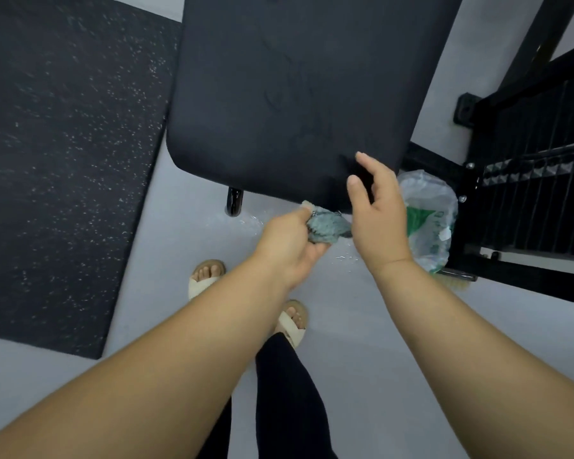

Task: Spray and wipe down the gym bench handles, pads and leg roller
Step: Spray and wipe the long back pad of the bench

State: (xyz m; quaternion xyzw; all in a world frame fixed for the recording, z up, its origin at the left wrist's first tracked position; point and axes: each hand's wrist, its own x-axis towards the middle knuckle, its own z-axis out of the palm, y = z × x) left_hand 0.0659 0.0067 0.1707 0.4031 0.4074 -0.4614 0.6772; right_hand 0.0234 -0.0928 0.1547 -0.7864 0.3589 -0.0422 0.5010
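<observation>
Head view: my left hand grips a wadded grey cloth below the bench pad; my right hand hovers open, empty.

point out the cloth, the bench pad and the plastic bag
cloth (327,226), head view, bunched middle
bench pad (289,94), head view, top surface
plastic bag (433,220), head view, green print

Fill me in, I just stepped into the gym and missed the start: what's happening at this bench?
A person stands at the end of the black bench pad, cleaning it. The left hand grips a bunched grey cloth just below the pad's near edge. The right hand is open and empty, fingers spread over the pad's near right corner. Water drops show on the grey floor under the hands. A clear plastic bag sits beside the black frame.
</observation>
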